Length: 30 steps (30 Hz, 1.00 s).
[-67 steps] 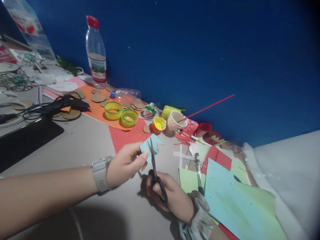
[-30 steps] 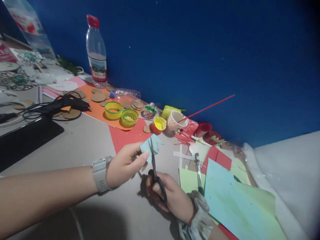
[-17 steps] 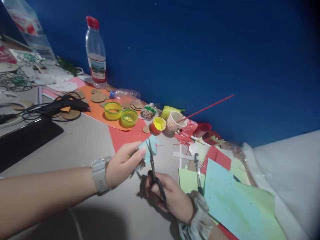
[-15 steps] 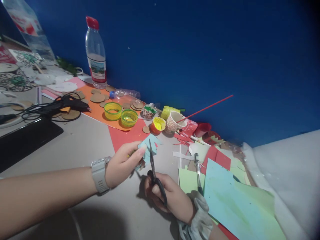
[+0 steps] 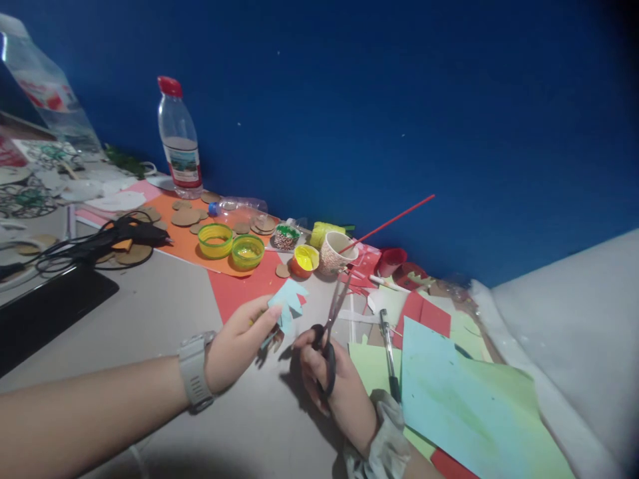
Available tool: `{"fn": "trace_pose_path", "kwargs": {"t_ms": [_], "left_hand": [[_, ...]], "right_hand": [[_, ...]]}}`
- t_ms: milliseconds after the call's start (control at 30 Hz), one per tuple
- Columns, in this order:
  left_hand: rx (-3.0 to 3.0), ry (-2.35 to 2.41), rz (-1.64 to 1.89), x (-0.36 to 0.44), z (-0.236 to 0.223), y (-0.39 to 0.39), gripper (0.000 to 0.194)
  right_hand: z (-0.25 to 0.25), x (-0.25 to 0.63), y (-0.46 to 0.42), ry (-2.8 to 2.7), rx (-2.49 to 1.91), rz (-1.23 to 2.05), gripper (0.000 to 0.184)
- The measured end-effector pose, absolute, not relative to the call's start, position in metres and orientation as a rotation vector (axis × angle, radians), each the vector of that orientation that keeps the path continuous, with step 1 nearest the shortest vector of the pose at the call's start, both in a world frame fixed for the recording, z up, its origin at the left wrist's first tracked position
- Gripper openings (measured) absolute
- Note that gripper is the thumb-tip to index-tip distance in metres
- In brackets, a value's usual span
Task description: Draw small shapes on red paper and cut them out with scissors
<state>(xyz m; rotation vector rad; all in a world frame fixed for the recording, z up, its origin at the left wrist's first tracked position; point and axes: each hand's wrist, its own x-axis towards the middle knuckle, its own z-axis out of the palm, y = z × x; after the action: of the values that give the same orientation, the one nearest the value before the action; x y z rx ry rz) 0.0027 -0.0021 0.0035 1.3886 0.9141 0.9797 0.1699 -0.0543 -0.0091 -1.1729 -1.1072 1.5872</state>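
Observation:
Pinched between the thumb and fingers of my left hand [image 5: 244, 346] is a light blue paper cutout [image 5: 287, 303] with pointed, slit edges. Something small and dark shows under those fingers, too unclear to name. My right hand [image 5: 339, 382] grips black-handled scissors [image 5: 331, 319] by the finger loops. Their blades point up and away, slightly parted, and stand apart from the paper to its right. Both hands are raised over the grey table [image 5: 200, 446].
Yellow-green rings [image 5: 215, 249], a red-and-yellow cup [image 5: 304, 264] and a patterned cup [image 5: 332, 261] with a red stick line the back. Blue paper [image 5: 449, 392] and a pen [image 5: 388, 352] lie right. A glue gun [image 5: 137, 231], phone [image 5: 60, 313] and water bottle [image 5: 180, 159] are left.
The scissors have come away from the blue paper to the right, and their blades have parted. My left hand still holds the cutout, a little lower and further left in view.

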Motion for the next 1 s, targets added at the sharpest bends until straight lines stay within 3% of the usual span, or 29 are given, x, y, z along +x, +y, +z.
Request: {"fn": "trace_pose_path", "kwargs": {"t_ms": [100,433,1000], "left_hand": [[1.455,0.881,0.864,0.003,0.003,-0.003,0.032],[1.479,0.813,0.605,0.007,-0.002,-0.001,0.036],[1.473,0.944,0.765,0.007,0.005,0.0,0.037]], "right_hand": [[-0.004,0.169,-0.05,-1.074,-1.241,1.412,0.041],[-0.013,0.173,-0.047,-1.088,-1.3,1.359,0.038],[-0.012,0.172,-0.049,-1.131,-1.263,1.398,0.032]]}}
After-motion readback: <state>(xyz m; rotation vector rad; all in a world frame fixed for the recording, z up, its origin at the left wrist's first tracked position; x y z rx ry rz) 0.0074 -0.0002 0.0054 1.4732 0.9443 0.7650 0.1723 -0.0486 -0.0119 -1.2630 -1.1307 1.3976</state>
